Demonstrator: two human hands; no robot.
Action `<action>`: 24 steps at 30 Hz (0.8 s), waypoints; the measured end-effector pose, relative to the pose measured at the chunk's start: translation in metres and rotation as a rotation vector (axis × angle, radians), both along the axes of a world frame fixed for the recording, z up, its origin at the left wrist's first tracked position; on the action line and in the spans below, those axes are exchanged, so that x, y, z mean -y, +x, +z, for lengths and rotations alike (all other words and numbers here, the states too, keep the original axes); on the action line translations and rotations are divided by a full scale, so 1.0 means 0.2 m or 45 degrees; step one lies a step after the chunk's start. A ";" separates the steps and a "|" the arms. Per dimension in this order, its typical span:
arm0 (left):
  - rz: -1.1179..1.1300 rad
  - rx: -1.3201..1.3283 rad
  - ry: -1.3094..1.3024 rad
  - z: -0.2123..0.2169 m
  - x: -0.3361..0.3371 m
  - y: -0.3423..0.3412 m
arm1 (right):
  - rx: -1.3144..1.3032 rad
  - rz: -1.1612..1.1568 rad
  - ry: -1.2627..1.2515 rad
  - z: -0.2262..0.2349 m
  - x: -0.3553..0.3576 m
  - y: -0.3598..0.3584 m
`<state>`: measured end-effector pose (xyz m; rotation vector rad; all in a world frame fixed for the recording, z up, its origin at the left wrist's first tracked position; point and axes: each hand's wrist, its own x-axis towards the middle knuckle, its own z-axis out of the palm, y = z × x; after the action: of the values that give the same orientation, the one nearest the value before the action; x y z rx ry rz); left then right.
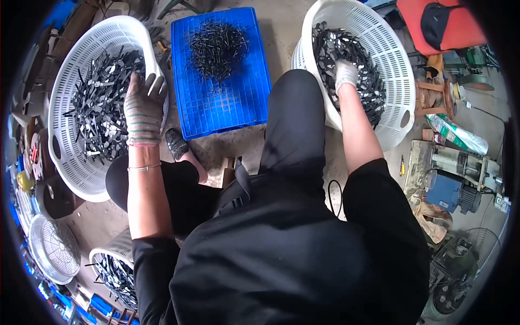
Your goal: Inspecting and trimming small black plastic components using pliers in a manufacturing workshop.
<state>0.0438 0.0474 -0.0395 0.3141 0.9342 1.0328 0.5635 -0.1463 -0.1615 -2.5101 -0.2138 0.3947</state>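
My left hand (145,105), in a grey work glove with a striped cuff, is held at the right rim of the left white basket (64,92). Its fingers are apart and nothing shows in them. That basket holds a heap of dark, flat metal strips (105,100), some with shiny faces. My right hand (346,73), in a pale glove, reaches into the right white basket (398,73) and touches similar dark metal pieces (368,95). The fingers of this hand are hidden, so what they hold does not show.
Between the baskets lies a blue plastic pallet (222,111) bearing a pile of thin dark pieces (219,49). A smaller basket (103,252) of strips and a round white basket (53,249) stand lower left. Right are a red seat (460,27), a motor (447,189) and a fan (468,254).
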 end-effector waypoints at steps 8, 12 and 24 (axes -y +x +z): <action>-0.287 -0.149 0.041 0.00 0.07 0.06 | 0.102 0.337 -0.276 -0.31 -0.28 -0.06; -0.334 -0.193 0.037 0.00 0.05 0.09 | 0.188 0.492 -0.474 -0.19 -0.42 -0.13; -0.442 -0.212 0.045 0.00 0.06 0.17 | 0.029 0.719 -0.183 -0.31 -0.51 0.10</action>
<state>0.0769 0.0346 -0.0388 0.5772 0.9700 0.7122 0.5842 -0.0451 -0.2230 -2.5623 -0.9426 0.6194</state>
